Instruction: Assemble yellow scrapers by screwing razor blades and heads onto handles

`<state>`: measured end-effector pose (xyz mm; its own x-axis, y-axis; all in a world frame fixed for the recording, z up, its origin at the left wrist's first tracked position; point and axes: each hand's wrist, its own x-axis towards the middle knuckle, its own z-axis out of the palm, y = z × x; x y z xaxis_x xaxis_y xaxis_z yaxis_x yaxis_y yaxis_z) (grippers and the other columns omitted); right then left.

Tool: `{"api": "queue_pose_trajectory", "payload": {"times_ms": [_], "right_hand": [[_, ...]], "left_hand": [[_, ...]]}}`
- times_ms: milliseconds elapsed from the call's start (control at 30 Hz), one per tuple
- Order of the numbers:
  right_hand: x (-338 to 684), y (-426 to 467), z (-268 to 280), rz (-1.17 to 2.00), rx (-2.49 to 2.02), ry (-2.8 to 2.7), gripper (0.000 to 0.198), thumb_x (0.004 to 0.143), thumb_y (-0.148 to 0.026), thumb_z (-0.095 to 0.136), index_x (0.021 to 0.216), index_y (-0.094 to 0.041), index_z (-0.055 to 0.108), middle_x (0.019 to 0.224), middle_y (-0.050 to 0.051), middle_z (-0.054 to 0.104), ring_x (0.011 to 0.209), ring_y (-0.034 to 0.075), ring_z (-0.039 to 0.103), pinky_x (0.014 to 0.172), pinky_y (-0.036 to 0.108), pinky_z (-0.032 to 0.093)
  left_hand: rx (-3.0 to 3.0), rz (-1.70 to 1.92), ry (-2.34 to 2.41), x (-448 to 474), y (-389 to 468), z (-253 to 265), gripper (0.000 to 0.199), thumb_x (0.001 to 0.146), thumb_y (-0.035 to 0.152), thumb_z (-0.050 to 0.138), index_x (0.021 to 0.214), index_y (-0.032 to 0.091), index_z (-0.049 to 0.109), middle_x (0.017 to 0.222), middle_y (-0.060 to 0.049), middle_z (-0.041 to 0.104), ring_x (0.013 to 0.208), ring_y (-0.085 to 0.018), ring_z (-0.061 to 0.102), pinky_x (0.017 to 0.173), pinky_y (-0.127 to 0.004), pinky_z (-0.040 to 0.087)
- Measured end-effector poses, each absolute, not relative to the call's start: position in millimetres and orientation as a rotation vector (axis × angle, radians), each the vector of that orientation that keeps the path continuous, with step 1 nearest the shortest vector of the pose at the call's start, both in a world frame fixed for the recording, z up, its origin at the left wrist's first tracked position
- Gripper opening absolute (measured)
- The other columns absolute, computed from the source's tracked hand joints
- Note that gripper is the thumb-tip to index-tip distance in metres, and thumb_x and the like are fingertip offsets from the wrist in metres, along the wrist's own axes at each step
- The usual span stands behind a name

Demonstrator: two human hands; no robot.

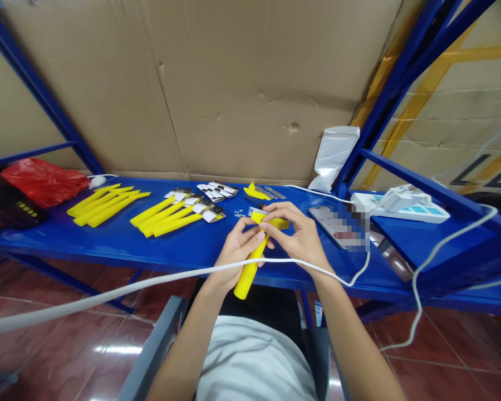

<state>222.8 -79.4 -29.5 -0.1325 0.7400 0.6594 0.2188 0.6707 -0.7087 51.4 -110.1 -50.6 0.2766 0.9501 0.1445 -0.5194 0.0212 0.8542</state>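
Both hands are at the upper end of a yellow tubular handle [247,280], which slants up from the front edge of the blue table [183,239]. My left hand [241,243] is closed around its upper part, thumb on the front. My right hand [294,231] pinches at the top, where a flat yellow piece [282,224] sticks out to the right between the fingers. Fingers hide the joint between the two. Beyond the hands lie tiny metal bits [239,213] and a few yellow flat pieces [256,191].
Several yellow handles with labelled heads [179,214] lie left of centre, and several plain yellow handles [108,205] farther left. A red bag [45,181] is at far left. Right are a phone [332,223] and a power strip [421,211]. A white cable [150,281] crosses before my arms.
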Motion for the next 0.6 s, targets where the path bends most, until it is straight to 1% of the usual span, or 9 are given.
{"api": "queue_pose_trajectory", "payload": {"times_ms": [167,400,533,600], "right_hand": [[224.5,-80.2,-29.0,0.5,-0.795,-1.712,0.003,0.096,-0.031,0.082,0.096,-0.028,0.082,0.123,0.007,0.078,0.122,0.027,0.074,0.109,0.047,0.06],[225.1,-82.6,-28.0,0.48,-0.78,-1.734,0.006,0.1,-0.031,0.077,0.098,-0.027,0.082,0.126,0.009,0.077,0.124,0.027,0.074,0.108,0.047,0.061],[223.5,-81.8,-29.0,0.488,-0.799,-1.7,0.004,0.098,-0.03,0.079,0.097,-0.026,0.08,0.123,0.008,0.078,0.121,0.026,0.075,0.108,0.046,0.061],[222.8,-80.4,-30.6,0.505,-0.809,-1.667,0.007,0.097,-0.032,0.08,0.096,-0.026,0.078,0.122,0.008,0.078,0.121,0.027,0.075,0.109,0.046,0.06]], "left_hand": [[0.981,1.23,0.557,50.9,-110.3,-51.3,0.047,0.09,0.036,0.093,0.119,0.023,0.059,0.103,-0.004,0.072,0.083,-0.016,0.073,0.054,-0.019,0.056],[0.99,1.23,0.539,51.0,-110.0,-52.3,0.046,0.09,0.038,0.093,0.119,0.022,0.061,0.108,-0.005,0.072,0.082,-0.015,0.072,0.054,-0.019,0.056],[0.988,1.226,0.548,50.7,-110.8,-51.4,0.046,0.091,0.037,0.093,0.12,0.022,0.061,0.108,-0.005,0.072,0.08,-0.014,0.071,0.054,-0.019,0.056],[0.988,1.223,0.555,50.4,-111.5,-50.7,0.045,0.091,0.037,0.092,0.12,0.022,0.06,0.107,-0.005,0.072,0.082,-0.015,0.071,0.055,-0.019,0.056]]}}
